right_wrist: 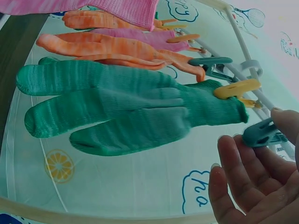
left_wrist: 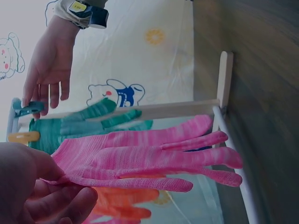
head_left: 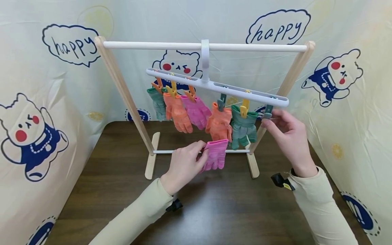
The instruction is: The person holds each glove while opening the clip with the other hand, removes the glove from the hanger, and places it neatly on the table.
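The left hand [head_left: 187,165] pinches a pink glove [head_left: 218,153] by its cuff, lower than the right hand [head_left: 289,136], which pinches the clip [head_left: 268,110] at its end of the hanger [head_left: 284,101], while a clipped green glove [head_left: 244,128] hangs between both hands.

Behind the hanger [head_left: 211,86], a bear drawing [head_left: 176,62] is partly covered. Below the hanger, the left hand [head_left: 185,165] hides one edge of the loose pink glove [head_left: 218,154]; the top edge of the right wrist view cuts this glove off. Under the hanger's left end, a green glove [head_left: 157,103] is partly hidden by the orange glove [head_left: 179,114] beside it. At the hanger's right end, the right hand [head_left: 291,139] covers part of the green clip [head_left: 268,109], and the right wrist view's edge cuts off that hand.
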`<control>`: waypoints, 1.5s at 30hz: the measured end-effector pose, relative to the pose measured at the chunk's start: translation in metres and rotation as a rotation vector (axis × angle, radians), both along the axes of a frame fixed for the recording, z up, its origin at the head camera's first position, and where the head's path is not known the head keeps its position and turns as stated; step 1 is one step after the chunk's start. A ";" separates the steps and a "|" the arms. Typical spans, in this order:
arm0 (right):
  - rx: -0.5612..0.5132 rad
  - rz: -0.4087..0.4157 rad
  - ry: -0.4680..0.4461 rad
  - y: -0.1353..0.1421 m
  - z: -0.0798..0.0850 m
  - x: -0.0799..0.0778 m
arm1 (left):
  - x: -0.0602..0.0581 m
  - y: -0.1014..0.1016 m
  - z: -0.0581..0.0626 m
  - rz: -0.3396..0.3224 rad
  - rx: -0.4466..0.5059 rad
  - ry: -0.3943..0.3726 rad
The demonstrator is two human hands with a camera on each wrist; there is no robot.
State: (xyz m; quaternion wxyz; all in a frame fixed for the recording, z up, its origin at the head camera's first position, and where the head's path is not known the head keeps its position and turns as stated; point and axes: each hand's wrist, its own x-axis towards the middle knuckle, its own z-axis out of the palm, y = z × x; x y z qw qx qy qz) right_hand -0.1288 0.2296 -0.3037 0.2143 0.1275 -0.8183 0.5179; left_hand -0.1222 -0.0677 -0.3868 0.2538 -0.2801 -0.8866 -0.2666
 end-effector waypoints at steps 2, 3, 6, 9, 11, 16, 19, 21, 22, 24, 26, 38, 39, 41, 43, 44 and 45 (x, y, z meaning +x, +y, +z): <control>0.011 -0.005 -0.011 0.000 -0.001 0.001 | 0.001 -0.003 -0.001 0.012 -0.003 0.000; 0.020 -0.011 -0.016 0.000 -0.002 0.002 | 0.001 -0.005 -0.002 0.017 -0.004 -0.002; 0.045 -0.022 -0.042 0.002 -0.007 0.004 | 0.003 -0.010 -0.003 0.033 -0.005 -0.004; 0.069 -0.032 -0.060 0.005 -0.013 0.007 | 0.004 -0.015 -0.004 0.048 -0.005 -0.005; 0.072 -0.028 -0.066 0.006 -0.017 0.007 | 0.005 -0.019 -0.005 0.056 -0.003 -0.005; 0.083 -0.016 -0.082 0.010 -0.025 0.009 | 0.004 -0.030 -0.009 0.086 -0.009 -0.027; 0.105 -0.009 -0.096 0.012 -0.030 0.010 | 0.003 -0.037 -0.011 0.100 -0.007 -0.044; 0.122 -0.006 -0.099 0.014 -0.033 0.010 | 0.003 -0.041 -0.012 0.109 -0.004 -0.045; 0.131 -0.002 -0.100 0.015 -0.034 0.011 | 0.003 -0.044 -0.012 0.113 -0.002 -0.043; 0.148 0.006 -0.102 0.016 -0.037 0.011 | 0.003 -0.050 -0.013 0.124 0.001 -0.036; 0.160 0.013 -0.106 0.017 -0.041 0.011 | 0.003 -0.055 -0.014 0.136 0.005 -0.031; 0.177 0.037 -0.148 0.021 -0.055 0.014 | 0.009 -0.089 -0.018 0.221 0.035 -0.083; 0.178 0.038 -0.146 0.022 -0.056 0.015 | 0.009 -0.092 -0.018 0.230 0.039 -0.082; 0.178 0.039 -0.143 0.023 -0.058 0.015 | 0.010 -0.098 -0.018 0.247 0.044 -0.075; 0.174 0.041 -0.142 0.025 -0.060 0.015 | 0.010 -0.105 -0.018 0.265 0.050 -0.062; 0.172 0.043 -0.143 0.026 -0.060 0.015 | 0.011 -0.108 -0.018 0.275 0.052 -0.057; 0.170 0.043 -0.146 0.026 -0.061 0.015 | 0.011 -0.111 -0.017 0.285 0.052 -0.053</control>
